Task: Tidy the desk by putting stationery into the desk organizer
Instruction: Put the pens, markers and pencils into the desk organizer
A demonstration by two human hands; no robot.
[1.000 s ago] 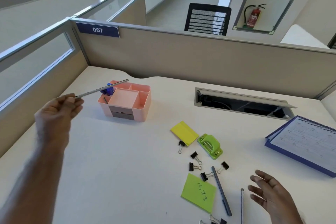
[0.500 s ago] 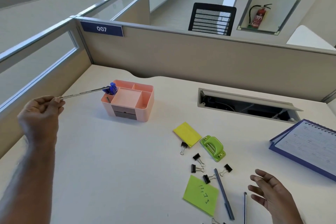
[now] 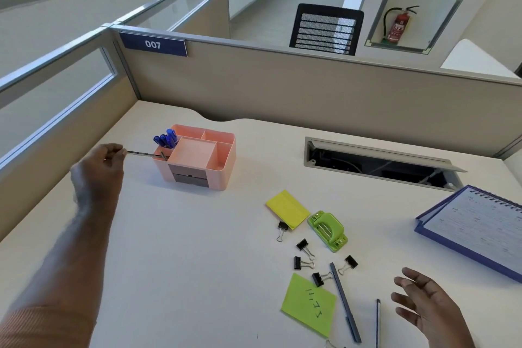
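Note:
A pink desk organizer stands at the middle left of the desk, with blue pens upright in its back-left slot. My left hand pinches the end of a thin grey pencil whose far tip reaches over the organizer's left edge into the front-left slot. My right hand hovers open, palm down, at the lower right. Beside it lie a grey pen and another thin pencil. Several black binder clips are scattered among a yellow sticky pad, a green sticky note and a green hole punch.
A blue spiral notebook lies at the right edge. An open cable hatch cuts into the desk behind. Beige partition walls close off the back and left sides of the desk.
My left hand has swung the pencil down from above the organizer; its tip now dips into the front-left slot. My right hand has stayed hovering at the lower right.

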